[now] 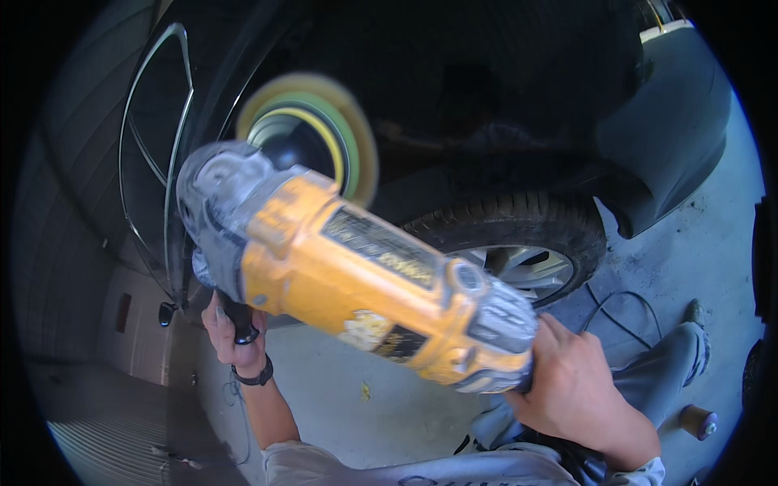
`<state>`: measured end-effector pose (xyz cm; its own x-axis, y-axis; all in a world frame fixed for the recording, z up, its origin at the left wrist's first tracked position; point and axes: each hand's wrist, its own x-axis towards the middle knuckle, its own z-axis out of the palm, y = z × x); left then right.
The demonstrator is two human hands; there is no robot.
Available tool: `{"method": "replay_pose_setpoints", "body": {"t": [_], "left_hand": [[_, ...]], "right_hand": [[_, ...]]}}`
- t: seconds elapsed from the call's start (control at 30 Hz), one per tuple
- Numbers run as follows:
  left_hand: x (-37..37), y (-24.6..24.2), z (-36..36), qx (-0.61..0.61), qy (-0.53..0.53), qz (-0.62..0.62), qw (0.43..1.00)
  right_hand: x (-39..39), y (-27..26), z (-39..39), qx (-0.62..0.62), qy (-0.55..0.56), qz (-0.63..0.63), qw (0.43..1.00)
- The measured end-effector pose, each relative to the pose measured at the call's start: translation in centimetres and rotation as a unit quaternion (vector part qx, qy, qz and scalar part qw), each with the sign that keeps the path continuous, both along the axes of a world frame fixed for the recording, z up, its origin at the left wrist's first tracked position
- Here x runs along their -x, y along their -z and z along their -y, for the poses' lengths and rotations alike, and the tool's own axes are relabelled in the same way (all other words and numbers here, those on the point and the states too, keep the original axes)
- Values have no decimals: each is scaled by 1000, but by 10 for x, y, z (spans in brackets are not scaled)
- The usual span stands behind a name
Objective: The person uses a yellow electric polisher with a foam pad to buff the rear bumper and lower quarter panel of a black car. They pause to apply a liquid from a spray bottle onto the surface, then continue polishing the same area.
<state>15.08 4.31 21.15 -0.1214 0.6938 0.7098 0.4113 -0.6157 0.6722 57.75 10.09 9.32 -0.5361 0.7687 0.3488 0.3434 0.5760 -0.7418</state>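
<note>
A yellow and grey rotary polisher [340, 261] is held between my two hands, slanting across the middle of the view. My left hand [228, 331] grips its black side handle [239, 316] near the gear head. At the other end, my right hand [571, 376] is wrapped around the rear handle, which is mostly hidden. The round foam polishing pad [364, 140], with a green ring on its backing, faces the dark body panel of a car [462, 103]. Its outer edge looks blurred. Whether the pad touches the panel cannot be told.
Below the panel is a car wheel [529, 255] with a silver alloy rim. A black cable [626, 297] curls on the grey floor [316, 376] beside my leg [659, 358]. A small brown bottle [697, 422] lies at the lower right. Chrome-edged window trim [182, 103] runs along the left.
</note>
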Motion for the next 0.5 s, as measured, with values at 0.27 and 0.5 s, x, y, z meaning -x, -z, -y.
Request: {"method": "replay_pose_setpoints", "body": {"t": [0.27, 0.5], "left_hand": [[34, 76, 50, 107, -8, -2, 994], [18, 180, 33, 332, 203, 18, 921]], "right_hand": [[36, -17, -30, -137, 35, 104, 984], [-3, 35, -21, -257, 75, 173, 948]]}}
